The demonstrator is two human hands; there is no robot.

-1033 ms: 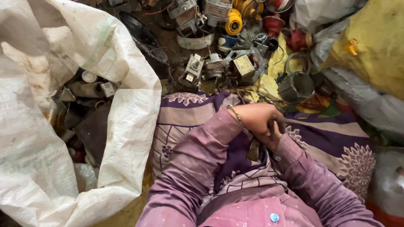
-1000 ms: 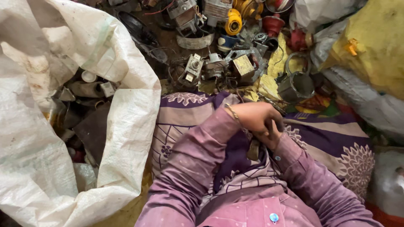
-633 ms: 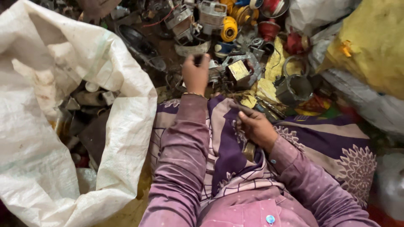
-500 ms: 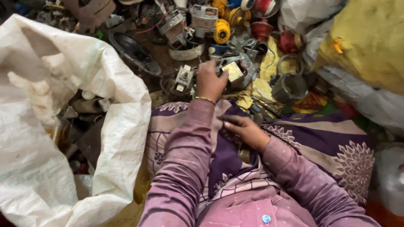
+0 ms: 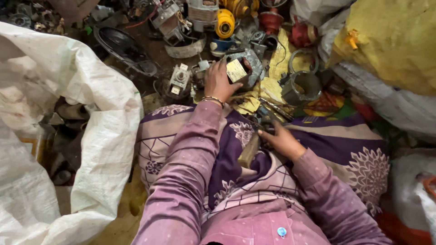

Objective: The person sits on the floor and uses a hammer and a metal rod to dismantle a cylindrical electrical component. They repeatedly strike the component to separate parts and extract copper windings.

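While the right hand [image 5: 282,141] grasps a wooden-handled hammer [image 5: 250,149], the left hand [image 5: 219,81] clenches a grey metal scrap part with a yellowish label [image 5: 243,70].

The left hand [image 5: 219,80] grips a grey metal part [image 5: 245,69] with a pale label, at the near edge of a scrap pile [image 5: 218,27]. Nearer than that part, the right hand [image 5: 282,139] rests on the purple patterned cloth [image 5: 345,149], holding a wooden-handled tool [image 5: 250,149]. Left of the part lies an open white sack [image 5: 91,113].
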